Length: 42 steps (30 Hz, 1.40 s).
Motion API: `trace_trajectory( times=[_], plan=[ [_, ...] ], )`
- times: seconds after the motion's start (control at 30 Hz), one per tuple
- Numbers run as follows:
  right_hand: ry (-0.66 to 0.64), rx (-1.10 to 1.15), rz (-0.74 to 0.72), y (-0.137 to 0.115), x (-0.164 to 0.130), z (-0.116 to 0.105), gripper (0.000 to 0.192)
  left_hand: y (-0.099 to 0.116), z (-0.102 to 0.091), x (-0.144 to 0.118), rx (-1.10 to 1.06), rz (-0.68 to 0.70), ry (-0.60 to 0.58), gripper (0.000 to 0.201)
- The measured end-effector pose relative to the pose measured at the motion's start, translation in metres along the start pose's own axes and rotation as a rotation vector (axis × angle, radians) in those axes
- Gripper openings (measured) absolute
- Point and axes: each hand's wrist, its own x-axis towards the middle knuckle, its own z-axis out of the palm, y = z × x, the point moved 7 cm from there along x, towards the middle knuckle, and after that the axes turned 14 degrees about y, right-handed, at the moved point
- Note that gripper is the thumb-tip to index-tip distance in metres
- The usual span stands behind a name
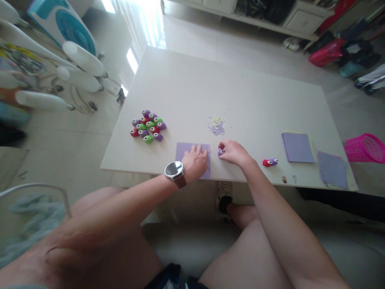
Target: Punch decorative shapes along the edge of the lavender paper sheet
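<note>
My left hand [195, 161] lies flat with its fingers spread on a square sheet of purple paper [181, 149] at the table's near edge. Small white holes run along the paper's right edge. Just right of that edge, my right hand [233, 153] pinches a small purple hole punch [221, 152] with a cartoon eye. Beyond the paper is a pile of purple and yellow paper bits [217, 126]. To the right of my right hand sit a red hole punch [266, 163] and a purple one [274, 161], side by side.
Several red, green and purple hole punches [148, 125] stand grouped at the left of the white table [240, 88]. At the right lie a stack of purple paper [298, 147] and a second stack with punched edges [333, 170]. A pink basket [365, 150] stands beyond the table's right edge.
</note>
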Motion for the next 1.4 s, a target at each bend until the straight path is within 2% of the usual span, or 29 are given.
trace_trajectory(
  times=[0.1, 0.27, 0.53, 0.6, 0.73, 0.83, 1.0, 1.2, 1.27, 1.4],
  plan=[
    [-0.027, 0.168, -0.019, -0.012, 0.001, -0.002, 0.032, 0.006, -0.001, -0.007, -0.005, -0.022, -0.073, 0.036],
    [-0.055, 0.112, 0.044, -0.023, 0.001, -0.004, 0.033, 0.004, 0.000, -0.007, 0.024, -0.076, -0.091, 0.041],
    [-0.126, 0.195, 0.069, -0.019, 0.003, 0.012, 0.031, 0.002, -0.001, -0.007, 0.000, -0.074, -0.119, 0.043],
    [-0.071, 0.204, 0.091, -0.015, 0.006, 0.012, 0.037, 0.001, 0.000, -0.007, -0.004, -0.078, -0.121, 0.043],
    [0.173, 0.129, 0.129, -0.004, 0.012, -0.002, 0.055, 0.001, 0.001, -0.006, -0.012, -0.068, -0.114, 0.042],
    [0.217, 0.091, 0.127, 0.000, 0.014, -0.006, 0.050, 0.001, 0.002, -0.006, -0.016, -0.062, -0.110, 0.042],
    [0.187, 0.076, 0.137, 0.001, 0.012, -0.008, 0.042, 0.001, 0.003, -0.006, -0.012, -0.053, -0.113, 0.043],
    [-0.025, 0.016, 0.011, -0.009, 0.003, -0.002, 0.026, 0.001, 0.002, -0.006, -0.012, -0.041, -0.115, 0.044],
    [-0.057, -0.001, 0.004, -0.005, 0.001, -0.001, 0.028, 0.002, 0.001, -0.005, -0.005, -0.038, -0.119, 0.045],
    [-0.015, -0.084, 0.041, 0.018, 0.000, -0.003, 0.032, 0.004, -0.001, -0.005, 0.018, -0.019, -0.121, 0.046]
  ],
)
